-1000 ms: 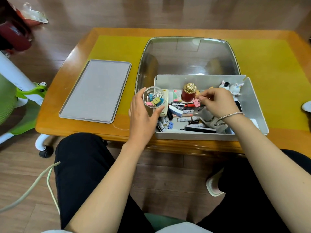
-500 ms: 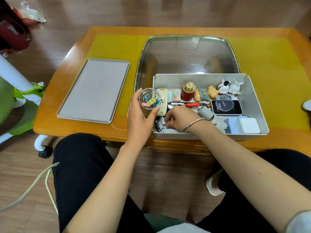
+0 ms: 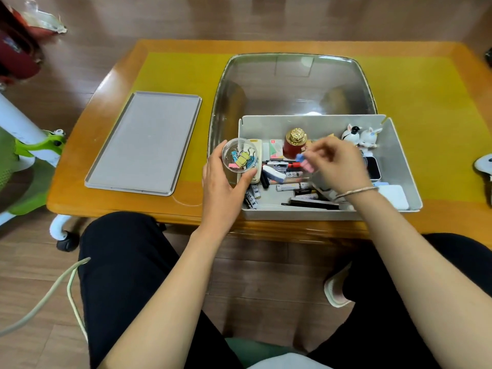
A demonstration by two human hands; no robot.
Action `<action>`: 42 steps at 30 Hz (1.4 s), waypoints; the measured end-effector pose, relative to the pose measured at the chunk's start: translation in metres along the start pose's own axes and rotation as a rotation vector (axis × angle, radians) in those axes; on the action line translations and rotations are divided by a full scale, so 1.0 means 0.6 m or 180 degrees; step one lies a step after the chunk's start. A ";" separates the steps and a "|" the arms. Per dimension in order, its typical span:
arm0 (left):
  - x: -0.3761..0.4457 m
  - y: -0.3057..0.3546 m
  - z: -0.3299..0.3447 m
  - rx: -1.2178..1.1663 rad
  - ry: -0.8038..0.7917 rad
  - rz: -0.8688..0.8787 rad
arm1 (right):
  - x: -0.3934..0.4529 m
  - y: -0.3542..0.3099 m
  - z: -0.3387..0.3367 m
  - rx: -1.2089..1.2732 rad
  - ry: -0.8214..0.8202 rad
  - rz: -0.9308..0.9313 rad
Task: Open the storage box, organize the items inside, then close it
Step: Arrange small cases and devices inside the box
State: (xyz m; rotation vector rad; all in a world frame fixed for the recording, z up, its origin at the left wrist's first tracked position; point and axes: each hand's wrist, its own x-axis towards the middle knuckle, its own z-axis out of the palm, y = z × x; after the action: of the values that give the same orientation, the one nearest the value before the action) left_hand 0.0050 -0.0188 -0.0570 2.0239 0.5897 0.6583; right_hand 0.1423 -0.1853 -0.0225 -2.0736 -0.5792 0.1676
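The open grey rectangular storage box [image 3: 394,145] sits at the near edge of the orange wooden tabletop [image 3: 80,187], partly over a shallow glass-covered recess [image 3: 292,83] set into the yellow centre panel. The flat grey rectangular lid [image 3: 145,143] lies on the tabletop to the left of the box, apart from it.

The left hand [image 3: 222,182] is curled round a small clear round plastic cup [image 3: 239,158], holding it at the left wall of the box. The cup contains coloured binder clips [image 3: 241,161] in yellow, pink and blue.

The right hand [image 3: 338,163] is raised over the middle of the box, its fingertips pinching a blue clip and a pink clip [image 3: 304,162]. These held clips are near the cup, to its right, not touching it. A silver bangle [image 3: 355,191] circles the right wrist.

Inside the box: a red jar with a gold cap [image 3: 294,142] near the far wall, two white rabbit figurines [image 3: 362,135] at the far right corner, a dark-screened phone [image 3: 372,169] partly hidden by the right hand, a white square block [image 3: 394,197] at the near right corner, and loose pens and batteries [image 3: 292,186] on the floor of the box.
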 end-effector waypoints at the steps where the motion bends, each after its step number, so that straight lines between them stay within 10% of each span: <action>1: 0.001 0.001 0.002 -0.0004 -0.0019 -0.0015 | 0.004 0.014 -0.019 -0.0146 0.0204 0.0144; 7: 0.000 0.012 0.024 -0.0080 -0.0115 0.0037 | -0.004 0.063 -0.043 -0.0754 -0.0171 0.0915; 12: -0.001 0.017 0.034 -0.0071 -0.0195 0.0070 | -0.009 0.032 -0.042 0.1391 -0.0249 0.0872; 22: 0.001 0.022 0.049 0.0270 -0.0110 0.0117 | -0.016 0.048 -0.060 -0.0132 -0.0447 0.1122; 26: 0.002 0.020 0.050 0.0321 -0.0089 0.0145 | -0.027 0.038 -0.031 0.1170 -0.0417 0.1371; 42: 0.001 0.043 0.092 0.0717 -0.0735 0.0583 | -0.039 0.038 -0.042 0.1001 0.0490 0.0467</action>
State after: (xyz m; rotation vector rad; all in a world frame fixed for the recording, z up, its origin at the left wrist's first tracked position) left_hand 0.0451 -0.0644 -0.0596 2.3454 0.3572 0.4705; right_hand 0.1380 -0.2256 -0.0302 -1.8026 -0.2860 0.1702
